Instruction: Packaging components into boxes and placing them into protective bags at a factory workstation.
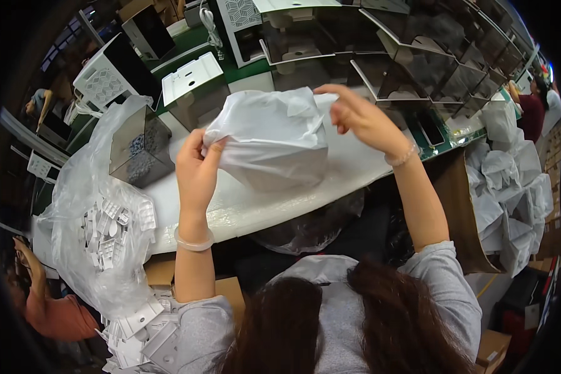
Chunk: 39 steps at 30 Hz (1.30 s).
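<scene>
A white plastic bag [274, 165] stands on the work surface in front of me, pulled around a box-shaped thing that its film hides. My left hand [199, 159] pinches the bag's rim at its left corner, thumb against fingers. At the opposite corner is my right hand [358, 118], its index finger stretched out to the bag's upper right edge. The other fingers of that hand are loosely bent and apart from the bag. Whether the fingertip touches the film I cannot tell.
Smoky clear bins with white tops [193, 78] stand behind the bag; more are stacked at right. A clear bin with small blue-grey parts [142, 149] is at left, beside a bag of white plastic parts [112, 230]. A phone [430, 128] lies right, near a carton [474, 218] of white-bagged items.
</scene>
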Each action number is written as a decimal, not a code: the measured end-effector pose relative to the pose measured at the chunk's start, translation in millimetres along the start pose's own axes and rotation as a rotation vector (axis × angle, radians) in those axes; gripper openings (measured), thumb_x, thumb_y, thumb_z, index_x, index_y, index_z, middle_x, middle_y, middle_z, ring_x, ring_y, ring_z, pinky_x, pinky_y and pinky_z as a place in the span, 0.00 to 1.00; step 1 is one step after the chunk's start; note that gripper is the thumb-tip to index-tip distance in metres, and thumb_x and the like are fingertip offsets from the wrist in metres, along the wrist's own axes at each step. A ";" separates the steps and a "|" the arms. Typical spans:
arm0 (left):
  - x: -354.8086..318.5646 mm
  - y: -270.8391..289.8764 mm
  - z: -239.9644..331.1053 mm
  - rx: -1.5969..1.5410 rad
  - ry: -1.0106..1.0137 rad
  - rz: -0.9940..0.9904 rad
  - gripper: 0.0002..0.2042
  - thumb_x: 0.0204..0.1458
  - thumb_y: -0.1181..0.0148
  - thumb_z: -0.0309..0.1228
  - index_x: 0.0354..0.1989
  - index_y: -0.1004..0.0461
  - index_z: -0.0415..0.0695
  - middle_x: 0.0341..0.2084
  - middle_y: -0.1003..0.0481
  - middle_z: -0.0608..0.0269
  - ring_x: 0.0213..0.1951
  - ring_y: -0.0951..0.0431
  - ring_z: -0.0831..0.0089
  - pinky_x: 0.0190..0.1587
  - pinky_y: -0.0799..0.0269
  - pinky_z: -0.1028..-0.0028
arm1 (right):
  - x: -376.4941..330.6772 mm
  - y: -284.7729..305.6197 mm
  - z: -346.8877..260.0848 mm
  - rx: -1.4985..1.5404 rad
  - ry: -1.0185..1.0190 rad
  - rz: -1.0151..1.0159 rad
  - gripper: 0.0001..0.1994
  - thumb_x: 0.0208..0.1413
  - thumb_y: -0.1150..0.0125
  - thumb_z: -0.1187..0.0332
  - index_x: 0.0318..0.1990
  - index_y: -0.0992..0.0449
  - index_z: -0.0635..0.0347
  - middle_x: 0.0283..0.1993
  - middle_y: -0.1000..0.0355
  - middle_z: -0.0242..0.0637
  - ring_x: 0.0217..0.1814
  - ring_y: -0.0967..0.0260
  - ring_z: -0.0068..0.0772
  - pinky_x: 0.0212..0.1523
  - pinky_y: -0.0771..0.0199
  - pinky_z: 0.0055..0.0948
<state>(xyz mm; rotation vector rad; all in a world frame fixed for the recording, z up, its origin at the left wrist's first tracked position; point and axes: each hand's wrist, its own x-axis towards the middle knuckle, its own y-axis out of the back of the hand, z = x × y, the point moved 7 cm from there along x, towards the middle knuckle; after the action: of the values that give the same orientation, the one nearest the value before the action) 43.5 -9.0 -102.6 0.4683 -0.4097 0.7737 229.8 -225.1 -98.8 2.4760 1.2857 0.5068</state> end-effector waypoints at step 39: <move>-62.4 -96.6 91.8 -0.014 -0.212 -0.300 0.09 0.44 0.40 0.19 0.35 0.27 0.35 0.29 0.25 0.58 0.33 0.24 0.67 0.41 0.30 0.75 | -133.3 -32.2 -14.5 0.668 0.147 0.448 0.37 0.39 0.38 0.81 0.62 0.41 0.53 0.61 0.41 0.39 0.49 0.32 0.28 0.49 0.29 0.27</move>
<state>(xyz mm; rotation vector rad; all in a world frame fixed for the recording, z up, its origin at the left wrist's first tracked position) 58.3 -154.1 -83.2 0.5858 -0.5272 0.4324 128.8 -316.0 -121.8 3.3798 1.0635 0.4067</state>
